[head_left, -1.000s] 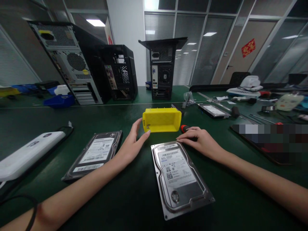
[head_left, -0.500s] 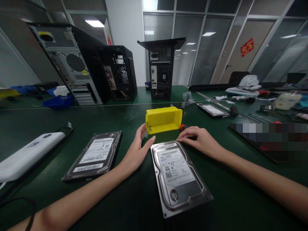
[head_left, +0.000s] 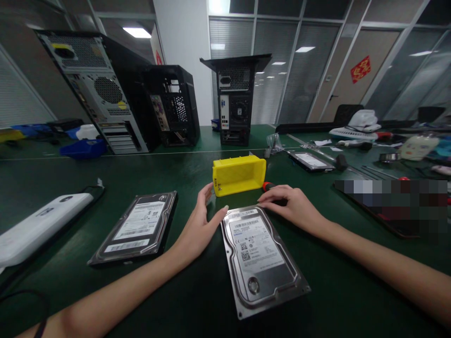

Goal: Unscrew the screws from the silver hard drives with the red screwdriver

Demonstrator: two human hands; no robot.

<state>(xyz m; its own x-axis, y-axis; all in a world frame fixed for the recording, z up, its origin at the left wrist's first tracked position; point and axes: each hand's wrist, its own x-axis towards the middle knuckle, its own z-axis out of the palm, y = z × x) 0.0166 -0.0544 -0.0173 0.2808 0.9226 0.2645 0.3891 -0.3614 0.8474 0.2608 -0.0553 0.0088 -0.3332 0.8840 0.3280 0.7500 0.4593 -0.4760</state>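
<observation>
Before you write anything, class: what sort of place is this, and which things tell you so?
Probably a computer repair or assembly workshop in an office. Open tower cases stand on a green bench, bare hard drives lie by the hands, and glass partitions run behind.

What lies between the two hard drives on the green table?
In the head view, the left hand lies between the left hard drive and the middle hard drive.

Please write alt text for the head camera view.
Two bare hands rest on a green table at the far end of a hard drive: left hand beside a yellow bin, right hand over a red-tipped tool.
</observation>
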